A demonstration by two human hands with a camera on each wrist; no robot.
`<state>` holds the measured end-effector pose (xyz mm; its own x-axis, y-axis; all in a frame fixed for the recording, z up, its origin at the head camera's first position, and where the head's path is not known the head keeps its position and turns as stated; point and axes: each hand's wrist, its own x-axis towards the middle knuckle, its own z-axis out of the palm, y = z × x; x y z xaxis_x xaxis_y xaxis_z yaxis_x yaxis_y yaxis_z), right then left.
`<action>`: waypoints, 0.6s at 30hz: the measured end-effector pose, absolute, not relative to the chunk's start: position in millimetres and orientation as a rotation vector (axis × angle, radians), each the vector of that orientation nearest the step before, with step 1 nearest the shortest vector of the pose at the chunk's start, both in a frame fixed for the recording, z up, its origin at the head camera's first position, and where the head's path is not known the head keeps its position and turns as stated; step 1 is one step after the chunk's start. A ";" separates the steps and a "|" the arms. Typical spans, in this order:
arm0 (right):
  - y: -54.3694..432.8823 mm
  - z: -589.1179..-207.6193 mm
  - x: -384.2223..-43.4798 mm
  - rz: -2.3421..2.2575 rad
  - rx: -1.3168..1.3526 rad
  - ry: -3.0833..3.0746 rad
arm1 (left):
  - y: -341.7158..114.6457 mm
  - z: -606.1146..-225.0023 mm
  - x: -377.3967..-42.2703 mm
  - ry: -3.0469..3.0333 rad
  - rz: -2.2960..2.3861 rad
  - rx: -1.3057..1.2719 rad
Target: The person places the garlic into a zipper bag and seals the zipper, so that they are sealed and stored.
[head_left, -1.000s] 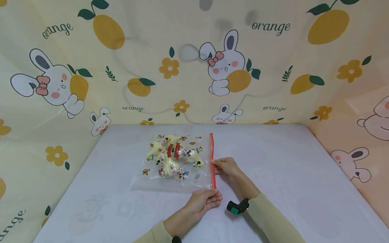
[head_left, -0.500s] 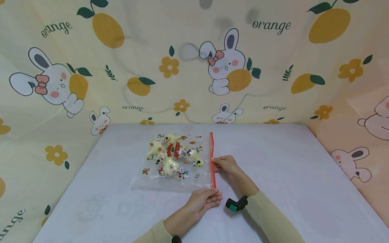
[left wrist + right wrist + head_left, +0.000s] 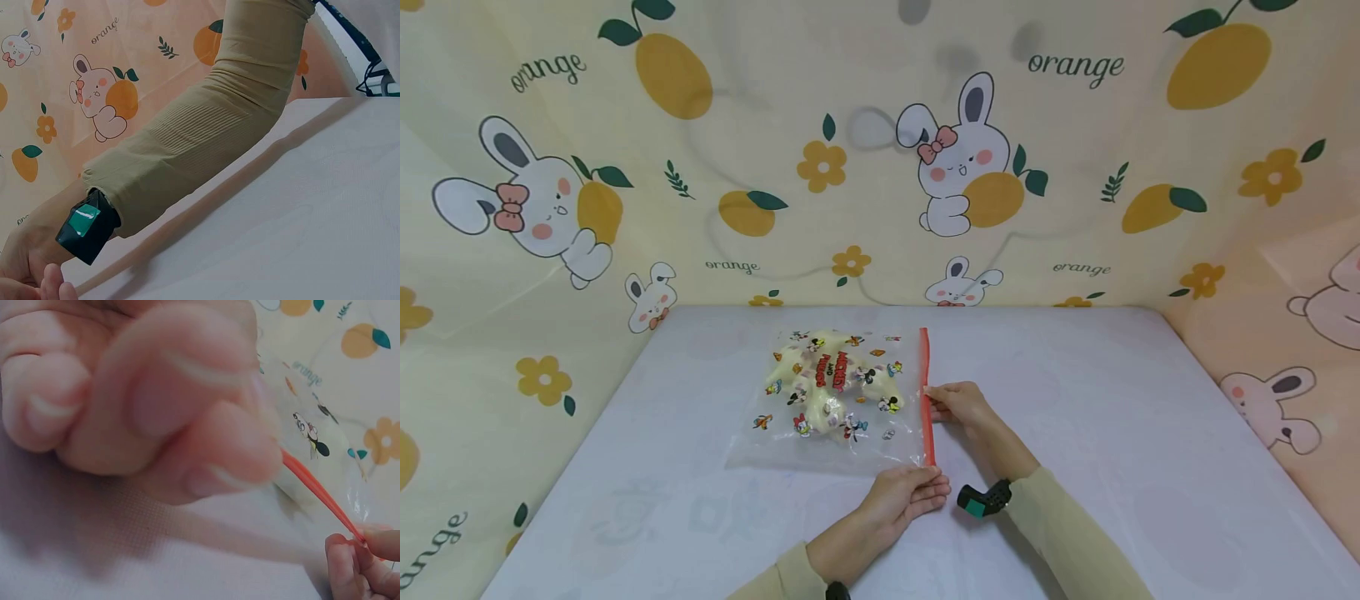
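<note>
A clear zip bag (image 3: 857, 450) printed with small cartoon figures lies flat on the white table. Its red zip edge (image 3: 927, 358) faces right. Inside it are pale yellow, rounded things (image 3: 826, 410) whose kind I cannot make out. My left hand (image 3: 898, 504) pinches the near corner of the red edge between thumb and fingers. Farther up that edge, my right hand (image 3: 962, 406) pinches it near the middle. In the right wrist view the curled fingers (image 3: 206, 394) loom close, with the red strip (image 3: 322, 494) running from them to the left hand (image 3: 356, 562).
The white table (image 3: 1075, 433) spreads around the bag. Behind it hangs a cream cloth (image 3: 880, 50) printed with rabbits and oranges. A black wrist camera with a green patch (image 3: 985, 500) sits by my right cuff.
My right hand has crept slightly up along the red edge, away from my left hand. The left hand and the bag hold nearly the same place.
</note>
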<state>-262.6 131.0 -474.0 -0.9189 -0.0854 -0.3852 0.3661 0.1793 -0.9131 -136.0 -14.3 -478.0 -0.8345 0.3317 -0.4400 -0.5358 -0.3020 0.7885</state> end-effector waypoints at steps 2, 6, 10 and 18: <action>131.5 -474.0 -263.5 -1.785 0.262 2.122 | -13.7 -478.7 -136.1 1.417 2.154 -0.263; 130.8 -473.4 -265.6 -1.784 0.247 2.135 | -13.9 -479.7 -137.0 1.422 2.141 -0.264; 130.3 -475.0 -268.2 -1.802 0.244 2.138 | -14.0 -479.5 -136.9 1.421 2.149 -0.253; 130.4 -475.2 -271.1 -1.809 0.274 2.137 | -13.7 -478.0 -135.5 1.410 2.173 -0.228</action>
<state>-271.1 130.4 -475.2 -0.9283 -0.0633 -0.3665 0.3510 0.1766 -0.9196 -135.5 -13.7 -478.0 -0.8429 0.3422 -0.4152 -0.5186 -0.3109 0.7965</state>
